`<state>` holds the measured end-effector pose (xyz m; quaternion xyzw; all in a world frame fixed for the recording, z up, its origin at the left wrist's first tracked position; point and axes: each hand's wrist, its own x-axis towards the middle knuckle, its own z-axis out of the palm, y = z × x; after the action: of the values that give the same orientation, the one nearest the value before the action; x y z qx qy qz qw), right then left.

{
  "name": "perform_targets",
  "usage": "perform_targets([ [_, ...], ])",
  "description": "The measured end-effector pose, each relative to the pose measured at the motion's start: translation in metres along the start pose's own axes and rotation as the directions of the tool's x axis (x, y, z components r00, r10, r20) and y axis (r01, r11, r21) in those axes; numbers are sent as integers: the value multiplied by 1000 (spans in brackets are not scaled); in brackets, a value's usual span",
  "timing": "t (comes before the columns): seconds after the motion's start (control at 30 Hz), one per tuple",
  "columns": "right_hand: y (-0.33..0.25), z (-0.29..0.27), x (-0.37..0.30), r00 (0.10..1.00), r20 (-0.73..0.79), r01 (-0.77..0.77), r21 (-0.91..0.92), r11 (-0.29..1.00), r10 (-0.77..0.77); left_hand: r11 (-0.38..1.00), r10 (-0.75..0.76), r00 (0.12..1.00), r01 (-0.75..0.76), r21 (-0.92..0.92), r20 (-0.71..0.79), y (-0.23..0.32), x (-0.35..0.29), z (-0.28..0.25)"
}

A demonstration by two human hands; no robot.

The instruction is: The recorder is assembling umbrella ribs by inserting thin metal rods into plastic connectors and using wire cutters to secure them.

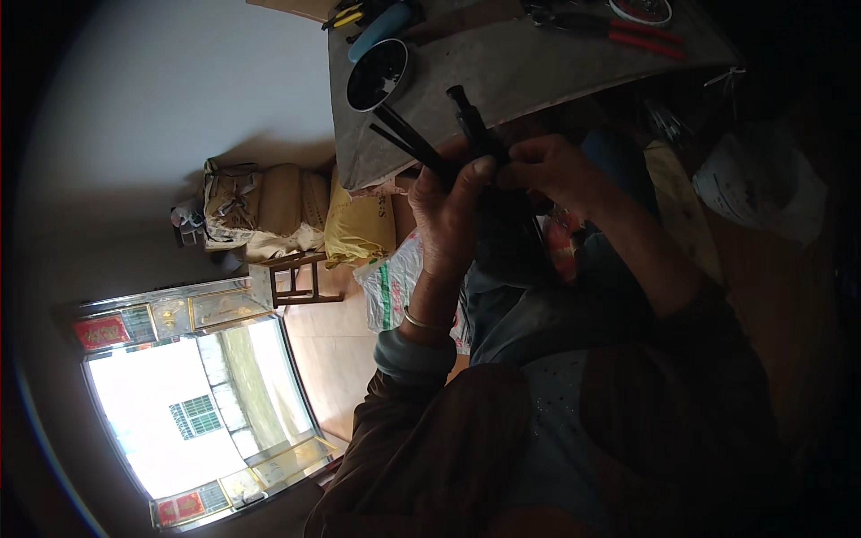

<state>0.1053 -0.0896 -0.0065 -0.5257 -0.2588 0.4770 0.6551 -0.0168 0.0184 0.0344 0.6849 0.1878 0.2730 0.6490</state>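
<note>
My left hand (446,215) is closed around a bundle of black rods (408,139), which stick out past its fingers toward the upper left. Beside them a black stepped tube (468,117) with a narrow tip rises from between my hands. Its exact kind is too dark to make out. The left thumb lies against the tube's base. My right hand (556,170) pinches at the same spot with thumb and bent fingers; whatever small part it grips is hidden in shadow. A dark mass hangs below both hands over my lap.
Ahead stands a grey-topped table (502,72) bearing a dark bowl (378,75), red-handled pliers (641,38) and a blue-handled tool (381,29). Full sacks (359,220) and a small wooden stool (300,280) are at the left. A white plastic bag (758,179) lies at the right.
</note>
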Motion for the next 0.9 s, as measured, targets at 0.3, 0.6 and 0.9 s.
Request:
perform_targets([
  [0.3, 9, 20, 5, 964, -138, 203, -173, 964, -228, 968, -103, 995, 100, 229, 3, 19, 7, -4],
  [0.6, 7, 14, 5, 1000, -11, 5, -19, 1000, -5, 979, -170, 977, 182, -90, 128, 9, 14, -12],
  [0.9, -12, 11, -6, 988, -122, 70, -221, 973, -98, 964, -146, 971, 183, -195, 188, 4, 21, -11],
])
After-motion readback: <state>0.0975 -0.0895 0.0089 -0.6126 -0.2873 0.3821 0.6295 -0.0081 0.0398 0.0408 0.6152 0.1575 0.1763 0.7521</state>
